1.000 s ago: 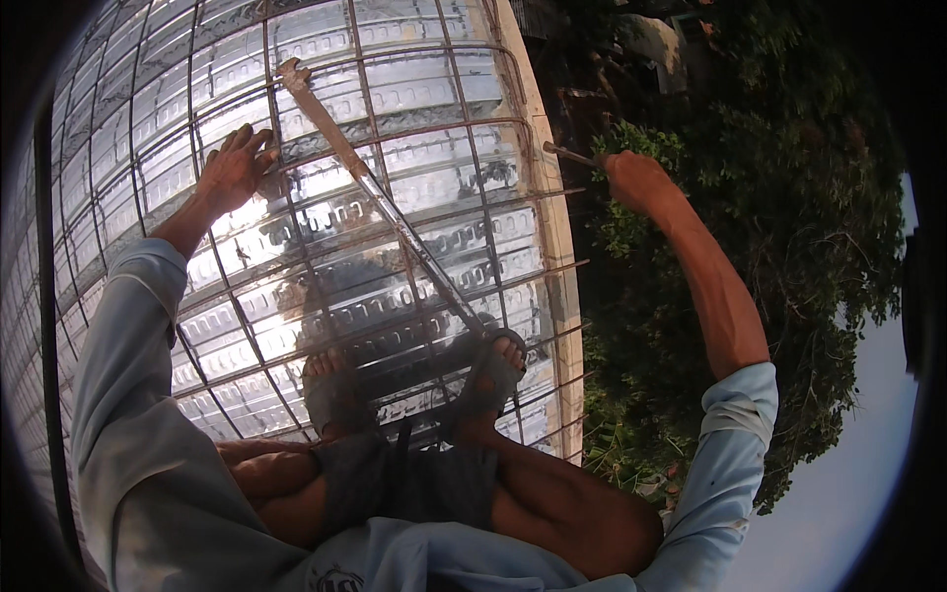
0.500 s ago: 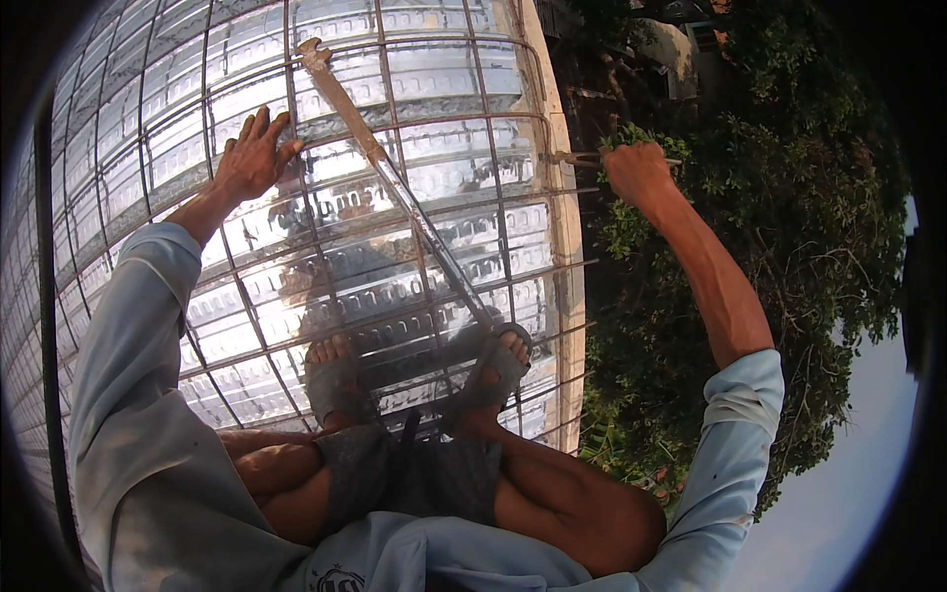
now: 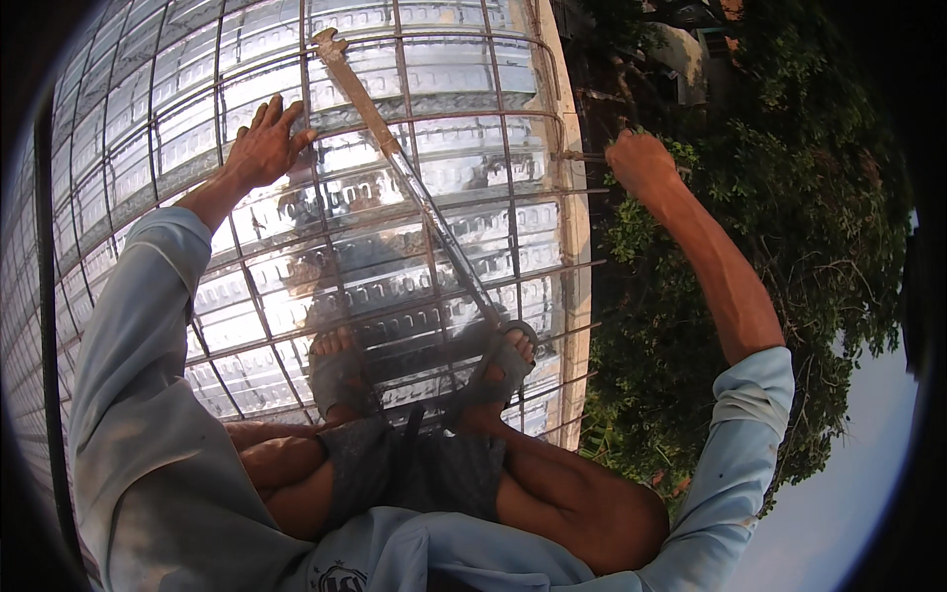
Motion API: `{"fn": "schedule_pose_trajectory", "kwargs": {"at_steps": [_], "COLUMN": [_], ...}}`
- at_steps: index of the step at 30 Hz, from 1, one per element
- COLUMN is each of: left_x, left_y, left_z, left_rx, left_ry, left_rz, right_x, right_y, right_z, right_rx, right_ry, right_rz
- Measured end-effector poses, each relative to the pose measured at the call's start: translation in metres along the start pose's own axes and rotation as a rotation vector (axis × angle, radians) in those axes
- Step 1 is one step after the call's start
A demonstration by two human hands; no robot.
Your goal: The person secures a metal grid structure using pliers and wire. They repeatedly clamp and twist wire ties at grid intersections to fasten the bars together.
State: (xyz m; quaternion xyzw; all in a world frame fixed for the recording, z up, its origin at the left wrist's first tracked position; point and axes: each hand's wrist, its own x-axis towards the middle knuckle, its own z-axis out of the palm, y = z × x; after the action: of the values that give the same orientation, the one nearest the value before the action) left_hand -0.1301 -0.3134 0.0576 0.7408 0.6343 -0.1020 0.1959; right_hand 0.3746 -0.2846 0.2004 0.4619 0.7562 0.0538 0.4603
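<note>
My left hand (image 3: 266, 148) lies on the rebar mesh (image 3: 314, 212) with its fingers spread, the thumb by a lengthwise bar. Out past the deck's right edge, my right hand (image 3: 639, 160) is closed in a fist at a slim rusty metal piece (image 3: 582, 156). Whether that piece is a tool or a bar end, I cannot tell. Between my hands a long rebar bending bar (image 3: 429, 212) rests slantwise on the mesh. Its rusty notched head (image 3: 330, 47) is at the far end, and its shiny shaft runs down to my right foot.
Shiny corrugated metal decking (image 3: 464, 247) lies under the mesh. A pale edge board (image 3: 575, 237) borders it on the right, with several bar ends jutting past. Beyond are leafy trees (image 3: 750, 227) and a drop. My sandalled feet (image 3: 340, 370) are on the mesh.
The view has shifted slightly, so mesh and bending bar appear a little farther right. My right hand has drawn slightly closer to the deck edge, hiding more of the rusty piece. My left hand stays spread.
</note>
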Motion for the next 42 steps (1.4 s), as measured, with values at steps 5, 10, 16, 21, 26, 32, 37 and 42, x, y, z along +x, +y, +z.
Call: {"fn": "schedule_pose_trajectory", "kwargs": {"at_steps": [5, 10, 16, 21, 26, 32, 37, 42], "left_x": [0.001, 0.002, 0.006, 0.0, -0.002, -0.001, 0.003, 0.004], "left_y": [-0.007, -0.006, -0.006, -0.003, -0.002, -0.003, -0.001, 0.0], "left_z": [0.009, 0.011, 0.012, 0.011, 0.008, 0.007, 0.005, 0.006], "left_rx": [0.015, 0.016, 0.003, 0.043, -0.001, 0.033, 0.009, 0.066], "left_ry": [0.016, 0.019, 0.019, 0.014, 0.013, -0.008, -0.034, 0.062], "left_rz": [0.001, -0.001, 0.003, -0.02, -0.009, -0.037, -0.024, 0.012], "right_x": [-0.01, -0.009, 0.012, -0.002, -0.047, -0.057, -0.075, -0.081], "right_y": [-0.015, -0.004, 0.015, 0.011, -0.068, -0.127, -0.106, -0.084], "right_z": [-0.029, -0.037, -0.029, -0.017, 0.063, 0.056, 0.04, 0.051], "right_rx": [-0.075, -0.007, 0.177, 0.916, 1.134, 0.95, 0.556, -0.064], "right_ry": [0.001, -0.082, -0.158, -0.51, -0.143, 0.078, 0.116, 0.402], "right_rz": [-0.036, -0.127, -0.248, 0.107, 0.467, 0.592, 0.398, 0.119]}}
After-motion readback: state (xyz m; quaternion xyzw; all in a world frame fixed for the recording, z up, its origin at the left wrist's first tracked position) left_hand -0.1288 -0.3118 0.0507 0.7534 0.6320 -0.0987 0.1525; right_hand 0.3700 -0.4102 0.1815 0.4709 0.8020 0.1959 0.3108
